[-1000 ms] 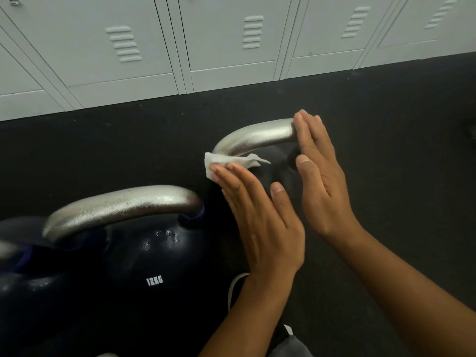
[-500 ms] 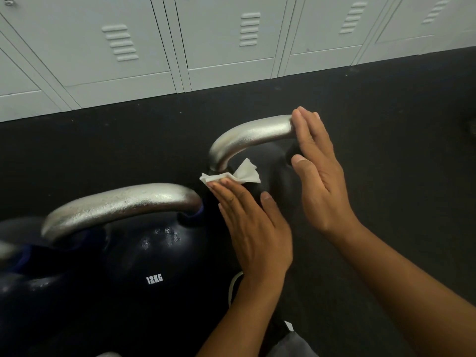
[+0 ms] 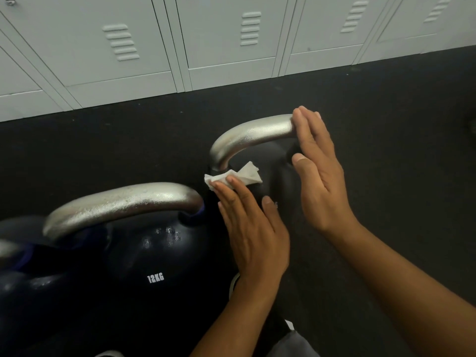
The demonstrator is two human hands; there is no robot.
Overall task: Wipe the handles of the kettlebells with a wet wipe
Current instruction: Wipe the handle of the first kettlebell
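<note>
- We are wiping the far kettlebell's handle (image 3: 247, 137): left hand (image 3: 253, 228), fingers straight, pressing the wet wipe (image 3: 231, 177) at its left base
- Right hand (image 3: 319, 171), fingers straight, is steadying the handle's right end
- Next, we judge, the wipe needs working up along the curve

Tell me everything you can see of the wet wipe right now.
The wet wipe is a small white sheet, crumpled and folded, with one corner sticking up to the right. The left hand presses it with straight fingertips against the foot of the far kettlebell handle, where the silver bar bends down into the black ball. Part of it lies hidden under the fingers.
</note>
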